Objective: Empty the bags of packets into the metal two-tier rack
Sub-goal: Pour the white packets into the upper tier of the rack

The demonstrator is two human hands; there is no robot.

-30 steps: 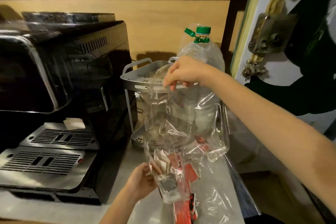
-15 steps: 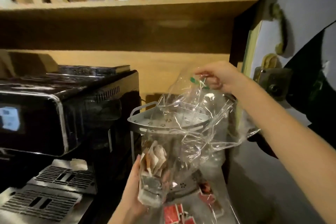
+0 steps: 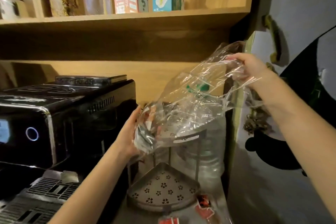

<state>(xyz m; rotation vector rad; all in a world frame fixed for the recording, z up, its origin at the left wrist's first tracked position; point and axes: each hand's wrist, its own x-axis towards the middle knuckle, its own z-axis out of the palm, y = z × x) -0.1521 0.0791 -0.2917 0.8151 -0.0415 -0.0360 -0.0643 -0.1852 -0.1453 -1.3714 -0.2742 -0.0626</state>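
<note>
A clear plastic bag [image 3: 196, 96] stretches slantwise above the top tier of the metal two-tier rack [image 3: 190, 139]. My left hand [image 3: 129, 138] cups the bag's low end, where several packets [image 3: 147, 129] are bunched, beside the tier's left edge. My right hand [image 3: 249, 67] pinches the bag's other end, raised high to the right. The rack's lower tier [image 3: 163, 189] shows a bare perforated floor. Red packets [image 3: 204, 207] lie on the counter in front of the rack, some inside another clear bag.
A black coffee machine [image 3: 63, 120] with a drip tray stands close on the left. A large water bottle [image 3: 212, 151] with a green cap sits behind the rack. A wooden shelf [image 3: 127, 22] with jars and boxes hangs overhead. A wall and door are at the right.
Both hands lifted the bag from the counter up to the top tier. My right hand rose and swung right; my left hand brought the packet end up beside the tier. The camera tilted upward.
</note>
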